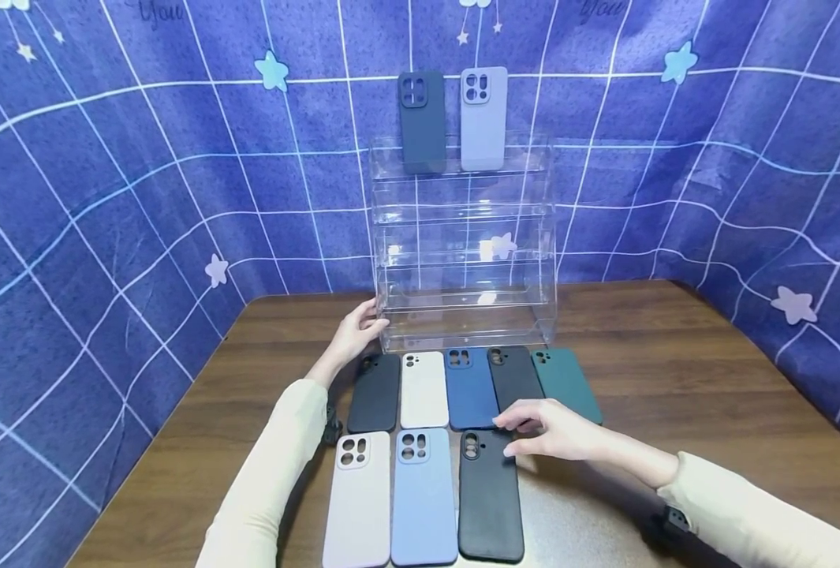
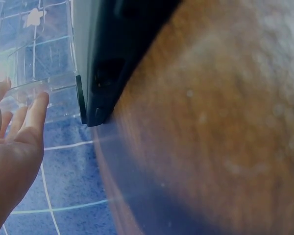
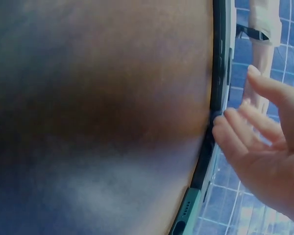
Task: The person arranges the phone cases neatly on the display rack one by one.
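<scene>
My left hand point(image 1: 358, 330) touches the lower left side of a clear tiered display rack point(image 1: 462, 319), its fingers fairly straight in the left wrist view. My right hand point(image 1: 553, 430) hovers with loosely bent fingers over the top right corner of a black phone case point(image 1: 492, 505) in the front row. Beside that case lie a light blue phone case point(image 1: 424, 505) and a pale pink one point(image 1: 358, 505). Behind them is a row with a black case point(image 1: 375, 394), a white case point(image 1: 423, 394), a blue case point(image 1: 471, 390), another black case point(image 1: 515, 379) and a green case point(image 1: 569, 383).
On the rack's top tier stand a dark slate phone case point(image 1: 423, 130) and a pale lilac one point(image 1: 483, 126). Everything rests on a brown wooden table point(image 1: 668, 347). A blue curtain point(image 1: 214, 158) with white lines and stars hangs behind and at both sides.
</scene>
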`<action>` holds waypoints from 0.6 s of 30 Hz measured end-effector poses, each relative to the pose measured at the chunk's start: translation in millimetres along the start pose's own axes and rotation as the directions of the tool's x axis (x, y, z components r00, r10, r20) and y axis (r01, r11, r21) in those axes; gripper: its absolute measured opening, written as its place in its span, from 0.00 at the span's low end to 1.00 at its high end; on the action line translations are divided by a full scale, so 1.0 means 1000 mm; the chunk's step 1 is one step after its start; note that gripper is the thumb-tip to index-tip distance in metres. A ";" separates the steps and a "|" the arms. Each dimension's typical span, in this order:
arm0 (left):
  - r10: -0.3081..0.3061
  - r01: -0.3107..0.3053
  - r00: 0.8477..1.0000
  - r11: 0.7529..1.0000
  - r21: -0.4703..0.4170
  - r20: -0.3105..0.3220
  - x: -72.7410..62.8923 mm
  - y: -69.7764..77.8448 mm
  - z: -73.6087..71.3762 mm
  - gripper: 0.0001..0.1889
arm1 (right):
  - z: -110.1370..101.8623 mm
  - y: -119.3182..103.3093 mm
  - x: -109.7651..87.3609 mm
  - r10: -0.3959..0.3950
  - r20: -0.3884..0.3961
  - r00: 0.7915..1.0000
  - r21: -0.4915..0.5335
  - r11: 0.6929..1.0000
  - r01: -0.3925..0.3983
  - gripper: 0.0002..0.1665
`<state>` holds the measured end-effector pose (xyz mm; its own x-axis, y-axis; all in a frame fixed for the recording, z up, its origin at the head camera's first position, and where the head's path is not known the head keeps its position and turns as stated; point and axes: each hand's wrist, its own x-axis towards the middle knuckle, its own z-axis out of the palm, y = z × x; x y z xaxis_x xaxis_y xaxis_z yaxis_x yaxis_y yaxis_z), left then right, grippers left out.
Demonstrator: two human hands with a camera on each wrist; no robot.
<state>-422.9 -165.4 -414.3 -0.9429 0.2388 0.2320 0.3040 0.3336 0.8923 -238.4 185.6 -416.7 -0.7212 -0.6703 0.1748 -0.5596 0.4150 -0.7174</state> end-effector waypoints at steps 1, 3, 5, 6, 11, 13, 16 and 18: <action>0.000 0.000 1.000 1.000 0.001 -0.001 0.000 0.000 0.000 0.32 | 0.001 0.000 0.000 0.009 -0.013 1.000 -0.008 1.000 -0.009 0.26; 0.003 -0.003 1.000 1.000 0.001 -0.003 0.001 0.000 0.000 0.31 | 0.002 -0.001 0.000 0.026 -0.030 0.999 -0.034 0.999 -0.027 0.27; 0.006 -0.006 1.000 1.000 0.003 -0.004 0.001 0.000 -0.001 0.31 | 0.004 -0.002 -0.001 0.039 -0.040 0.998 -0.066 0.997 -0.042 0.28; 0.005 -0.005 1.000 1.000 0.006 -0.007 0.001 0.001 -0.001 0.31 | 0.005 -0.003 -0.001 0.047 -0.043 0.998 -0.081 0.995 -0.050 0.29; -0.010 0.010 1.000 1.000 -0.005 -0.008 -0.001 0.001 -0.001 0.31 | 0.011 -0.007 -0.003 0.069 -0.059 0.996 -0.144 0.987 -0.077 0.33; -0.010 0.010 1.000 1.000 -0.004 -0.002 -0.001 0.000 -0.001 0.31 | 0.013 -0.009 -0.003 0.085 -0.064 0.994 -0.175 0.980 -0.095 0.36; -0.011 0.011 1.000 1.000 0.005 -0.002 -0.001 0.000 -0.001 0.31 | 0.015 -0.013 -0.004 0.113 -0.072 0.991 -0.251 0.960 -0.128 0.38; -0.010 0.010 1.000 1.000 0.013 0.001 -0.001 0.001 -0.001 0.31 | 0.015 -0.016 -0.004 0.139 -0.071 0.988 -0.282 0.947 -0.154 0.38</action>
<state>-421.9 -165.9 -413.3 -0.9457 0.2366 0.2227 0.2965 0.3475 0.8896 -220.8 172.8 -416.1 -0.8193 -0.5604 0.1211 -0.5342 0.6694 -0.5163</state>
